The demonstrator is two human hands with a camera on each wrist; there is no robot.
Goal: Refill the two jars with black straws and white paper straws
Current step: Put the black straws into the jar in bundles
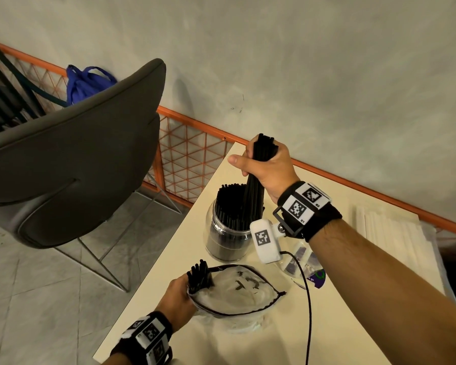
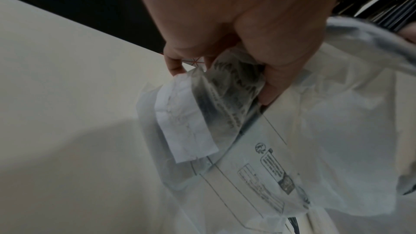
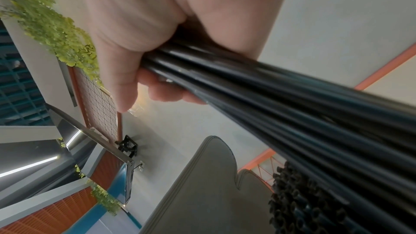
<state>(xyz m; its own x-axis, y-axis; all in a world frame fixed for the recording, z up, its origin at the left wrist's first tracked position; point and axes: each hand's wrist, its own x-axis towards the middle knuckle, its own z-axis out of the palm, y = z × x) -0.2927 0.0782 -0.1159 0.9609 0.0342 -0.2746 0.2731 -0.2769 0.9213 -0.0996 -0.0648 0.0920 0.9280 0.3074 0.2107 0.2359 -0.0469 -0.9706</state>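
A clear glass jar [image 1: 225,233] packed with black straws stands on the cream table [image 1: 169,299]. My right hand [image 1: 263,164] grips a bundle of black straws [image 1: 253,196] upright over the jar, their lower ends inside its mouth; the same bundle [image 3: 281,106] fills the right wrist view beside the jar's straw ends [image 3: 299,207]. My left hand [image 1: 179,296] grips the mouth of a clear plastic bag [image 1: 234,293], where several black straws [image 1: 200,275] stick out. In the left wrist view my fingers [image 2: 276,70] pinch the crumpled bag [image 2: 315,140]. A stack of white paper straws [image 1: 390,230] lies at the table's right.
A grey chair [image 1: 71,154] stands left of the table on the tiled floor. An orange wire fence [image 1: 190,148] runs along the wall behind. A second clear jar [image 1: 308,264] sits under my right wrist, mostly hidden. A blue bag [image 1: 87,83] rests behind the chair.
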